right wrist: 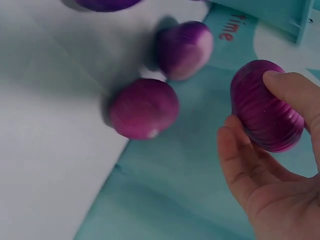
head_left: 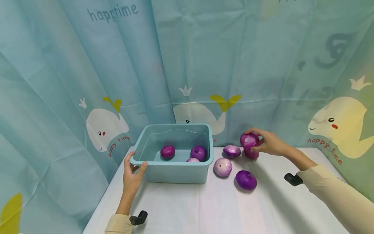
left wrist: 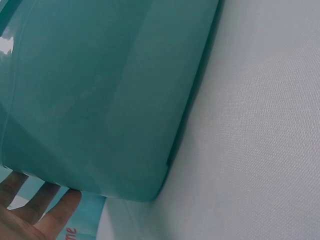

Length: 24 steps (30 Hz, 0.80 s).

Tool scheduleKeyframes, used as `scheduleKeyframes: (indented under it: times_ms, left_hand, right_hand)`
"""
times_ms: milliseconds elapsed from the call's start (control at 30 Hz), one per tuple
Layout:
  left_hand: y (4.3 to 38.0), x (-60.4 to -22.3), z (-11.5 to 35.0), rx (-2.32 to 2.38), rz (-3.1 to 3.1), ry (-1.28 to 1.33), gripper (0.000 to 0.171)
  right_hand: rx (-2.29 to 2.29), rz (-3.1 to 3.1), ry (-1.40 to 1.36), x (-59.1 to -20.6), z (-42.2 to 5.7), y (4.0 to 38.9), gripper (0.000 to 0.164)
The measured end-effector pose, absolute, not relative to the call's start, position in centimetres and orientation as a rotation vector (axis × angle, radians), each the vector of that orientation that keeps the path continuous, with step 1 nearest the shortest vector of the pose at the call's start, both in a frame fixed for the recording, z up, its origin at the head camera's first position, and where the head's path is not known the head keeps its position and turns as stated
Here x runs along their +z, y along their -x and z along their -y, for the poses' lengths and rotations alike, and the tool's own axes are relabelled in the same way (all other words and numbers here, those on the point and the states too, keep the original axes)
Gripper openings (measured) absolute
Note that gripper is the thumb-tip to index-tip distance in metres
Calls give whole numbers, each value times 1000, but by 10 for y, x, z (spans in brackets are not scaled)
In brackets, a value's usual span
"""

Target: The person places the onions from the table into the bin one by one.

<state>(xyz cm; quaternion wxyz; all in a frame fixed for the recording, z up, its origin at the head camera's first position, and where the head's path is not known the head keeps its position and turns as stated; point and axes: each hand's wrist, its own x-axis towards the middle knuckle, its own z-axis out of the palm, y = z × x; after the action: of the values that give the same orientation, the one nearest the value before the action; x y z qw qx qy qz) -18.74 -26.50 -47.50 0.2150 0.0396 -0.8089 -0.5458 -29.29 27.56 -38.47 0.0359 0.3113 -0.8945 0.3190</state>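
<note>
"How is the right hand (head_left: 270,143) set?"

"Its arm comes in from the lower right, reaching forward and leftward. Thumb and fingers are curled around the striped onion (head_left: 249,139), spread only as far as its width. From the right wrist, the thumb presses one side while the fingers support the other."

"And the left hand (head_left: 132,178)?"

"It rises from the bottom edge and grips the blue bin (head_left: 175,173) at the near left corner. The thumb lies on the front rim, and the other fingers are bent against the left side."

"Where exactly is the striped onion?"

"Right of the bin, at the back of the table (head_left: 222,209). In the head view it overlaps the lower onion (head_left: 252,154); the right wrist view shows the two apart."

"Which way does it point?"

"In the right wrist view its long axis slants from upper left to lower right, with fine lines curving over the skin. I can't tell which end is the stem."

"The bin's direction?"

"Its opening faces up, and the long sides run left to right. Three onions show inside."
</note>
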Motion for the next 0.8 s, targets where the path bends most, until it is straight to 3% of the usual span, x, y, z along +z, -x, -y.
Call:
scheduleKeyframes:
  times_ms: [367, 800]
  left_hand:
    - [188, -475, 265, -1513, 2247, -115, 71]
    - [187, -475, 265, -1514, 2238, -92, 71]
  right_hand:
    - [857, 2645, -872, -353, -273, 299, 62]
    - [854, 2680, -805, -347, -270, 302, 62]
